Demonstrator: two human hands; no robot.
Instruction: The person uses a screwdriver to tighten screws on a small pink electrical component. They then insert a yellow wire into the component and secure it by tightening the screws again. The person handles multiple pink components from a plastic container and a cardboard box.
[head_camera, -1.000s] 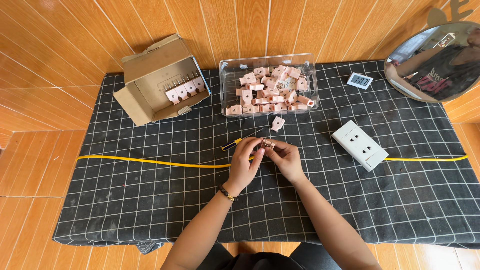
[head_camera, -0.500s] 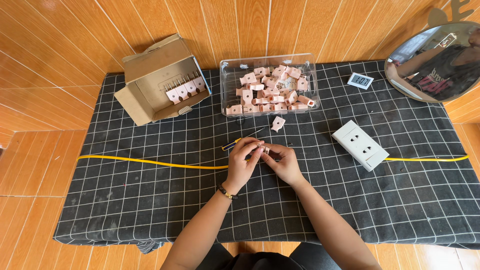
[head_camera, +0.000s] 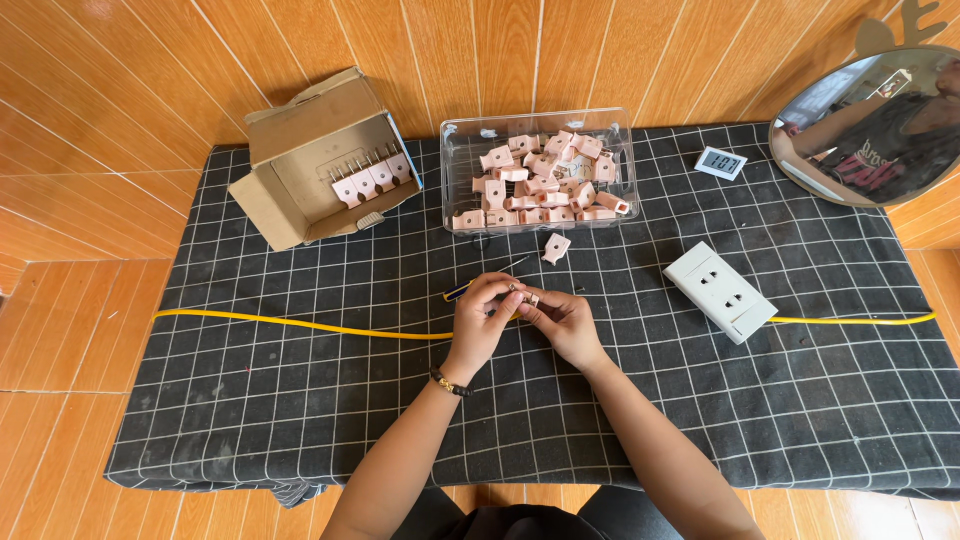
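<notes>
Where the cloth (head_camera: 250, 400) meets its far left corner, I note a box (head_camera: 320, 160) holding pink plugs. The yellow cable (head_camera: 300, 325) runs in from the left edge. At centre, my left hand (head_camera: 482, 322) and right hand (head_camera: 562, 322) meet, both pinched on a small plug part (head_camera: 525, 296). Beyond sits a tray (head_camera: 540, 175); right, a socket (head_camera: 720, 291).

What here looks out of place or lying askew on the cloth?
One pink plug part lies alone on the black checked cloth, outside the clear tray that holds the rest. The cardboard box lies tipped on its side, flaps open.
</notes>
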